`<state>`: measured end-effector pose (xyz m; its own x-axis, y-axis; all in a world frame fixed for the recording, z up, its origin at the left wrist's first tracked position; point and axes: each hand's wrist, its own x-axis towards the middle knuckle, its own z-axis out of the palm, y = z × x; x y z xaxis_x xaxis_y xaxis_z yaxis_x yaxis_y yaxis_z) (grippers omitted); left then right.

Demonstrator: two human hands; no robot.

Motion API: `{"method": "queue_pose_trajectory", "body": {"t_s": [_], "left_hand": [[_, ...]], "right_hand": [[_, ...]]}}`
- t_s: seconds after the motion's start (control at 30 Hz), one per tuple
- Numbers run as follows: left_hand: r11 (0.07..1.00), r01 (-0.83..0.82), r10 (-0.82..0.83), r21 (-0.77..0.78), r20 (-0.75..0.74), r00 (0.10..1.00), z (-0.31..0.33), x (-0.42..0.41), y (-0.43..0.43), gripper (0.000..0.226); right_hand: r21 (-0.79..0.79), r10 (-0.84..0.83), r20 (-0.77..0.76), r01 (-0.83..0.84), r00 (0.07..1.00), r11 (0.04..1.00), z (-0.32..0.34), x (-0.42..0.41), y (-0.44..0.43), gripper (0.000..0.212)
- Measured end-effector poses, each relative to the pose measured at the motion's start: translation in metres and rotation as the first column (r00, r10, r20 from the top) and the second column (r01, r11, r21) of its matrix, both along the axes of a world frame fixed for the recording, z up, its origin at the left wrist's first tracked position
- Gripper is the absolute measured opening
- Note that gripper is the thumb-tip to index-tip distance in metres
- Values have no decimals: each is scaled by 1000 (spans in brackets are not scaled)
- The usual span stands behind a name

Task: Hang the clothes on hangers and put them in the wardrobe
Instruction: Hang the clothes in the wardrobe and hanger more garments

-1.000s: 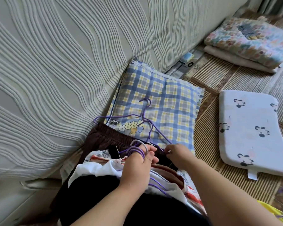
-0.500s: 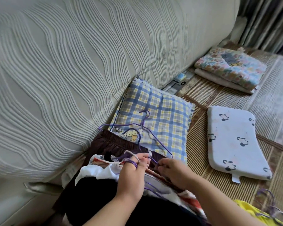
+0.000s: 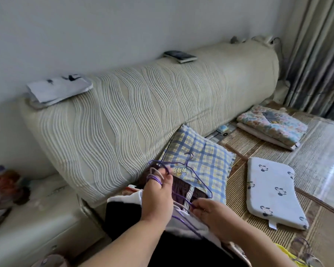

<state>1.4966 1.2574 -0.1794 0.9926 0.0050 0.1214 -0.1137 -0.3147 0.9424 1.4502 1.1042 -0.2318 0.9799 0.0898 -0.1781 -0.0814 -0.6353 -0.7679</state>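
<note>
clothes (image 3: 181, 249) lie heaped closest in, at the near edge of the bed: a black garment (image 3: 121, 216) lowest, a white garment (image 3: 123, 198) over it, and a dark brown garment (image 3: 181, 191) with a white striped band on the far side, its edge against the plaid pillow (image 3: 206, 151). over the heap the left hand (image 3: 156, 201) has its fingers curled through the hooks of a bunch of purple wire hangers (image 3: 155, 178), whose wires run back under the palm across the white cloth. just right of it the right hand (image 3: 212, 214) pinches a purple wire between thumb and fingertips; which hanger that wire belongs to cannot be told. a single purple hanger (image 3: 190, 156) lies apart from the bunch, flat on the plaid pillow, hook pointing away. to the left stands a pale nightstand (image 3: 37, 218) with blurred items on top. to the right, on the woven mat (image 3: 245, 143), rests a white pillow with small panda prints (image 3: 272, 191), and at the lower right corner a yellow cloth (image 3: 289, 255) and more hangers show, blurred. farther along the mat sits a folded floral blanket (image 3: 272, 122). behind everything rises the cream headboard (image 3: 143, 116) with wavy ribbing; a dark book (image 3: 179, 55) and some folded papers (image 3: 58, 89) lie on its top. a grey striped curtain (image 3: 316, 64) hangs at the far right.
</note>
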Motion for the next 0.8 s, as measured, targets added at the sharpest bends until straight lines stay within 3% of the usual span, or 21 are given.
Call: {"method": "queue_pose_trajectory", "body": {"t_s": [0.2, 0.37, 0.57, 0.8], "left_hand": [[991, -13, 22, -133, 69, 997, 87, -70, 74, 25], [959, 3, 58, -282, 207, 977, 174, -147, 126, 42], [974, 21, 61, -226, 350, 935, 267, -239, 177, 39], [958, -68, 194, -280, 451, 871, 327, -340, 212, 27]], "right_hand": [[-136, 96, 130, -79, 987, 988, 104, -77, 65, 12], [-60, 73, 250, -60, 965, 996, 184, -143, 109, 20], [47, 127, 301, -148, 945, 988, 279, -200, 142, 20], [36, 48, 467, -74, 883, 997, 367, -224, 146, 16]]}}
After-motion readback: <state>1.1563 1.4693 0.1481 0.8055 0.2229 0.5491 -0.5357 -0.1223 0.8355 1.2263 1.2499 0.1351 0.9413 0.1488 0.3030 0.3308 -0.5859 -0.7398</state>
